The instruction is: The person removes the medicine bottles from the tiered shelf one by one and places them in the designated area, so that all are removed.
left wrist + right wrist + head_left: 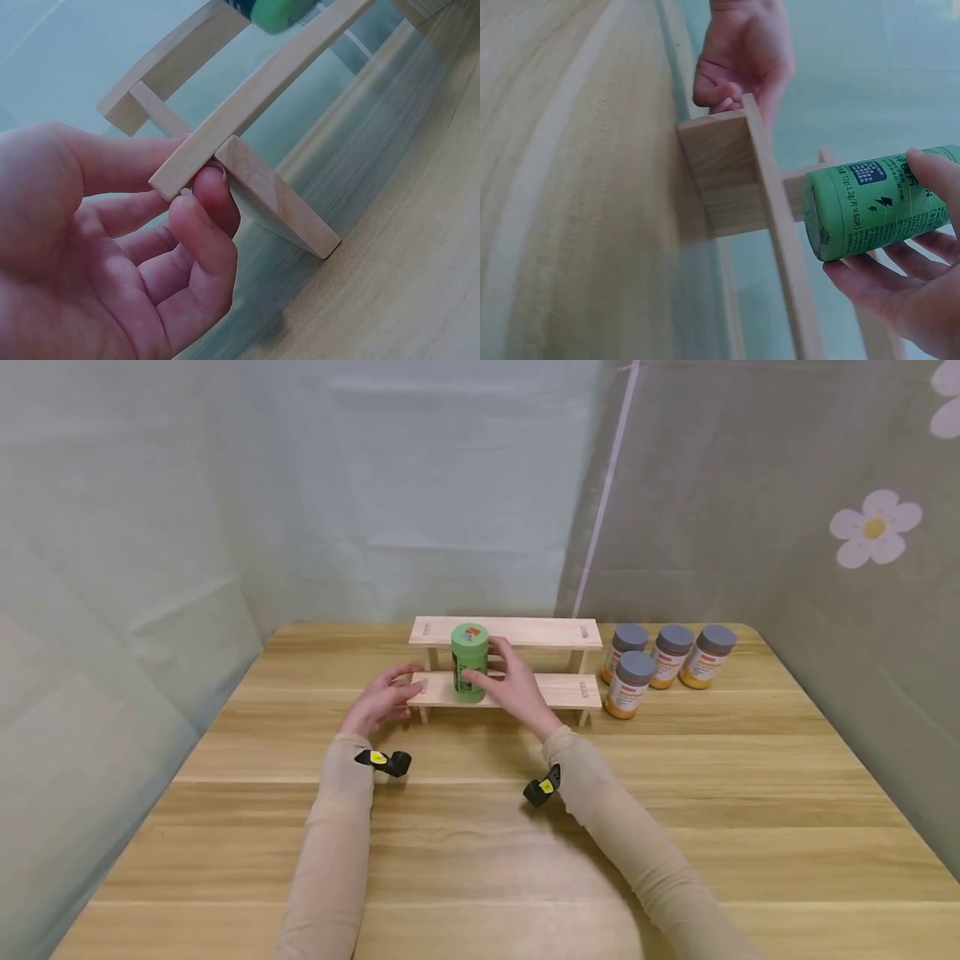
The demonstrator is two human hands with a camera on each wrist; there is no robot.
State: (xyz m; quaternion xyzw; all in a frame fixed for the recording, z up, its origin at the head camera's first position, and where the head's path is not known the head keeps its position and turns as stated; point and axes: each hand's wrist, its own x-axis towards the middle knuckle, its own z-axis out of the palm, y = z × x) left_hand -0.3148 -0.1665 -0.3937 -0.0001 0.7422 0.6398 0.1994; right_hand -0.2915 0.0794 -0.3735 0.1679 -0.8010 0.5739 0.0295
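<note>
A green bottle (470,664) with a printed label stands upright in my right hand (517,689), which grips it round the side. In the right wrist view the bottle's base (821,221) is slightly apart from the lower board (784,225). My left hand (382,700) holds the left end of the two-step wooden rack (551,691). The left wrist view shows that hand (142,247) with fingers curled under the end of the lower board (247,109), beside the leg (277,199).
Several grey-lidded jars (630,685) with white and orange labels stand right of the rack, one in front of the others. The upper board (517,631) lies behind the lower one. Curtains (450,485) hang behind the wooden table (465,852).
</note>
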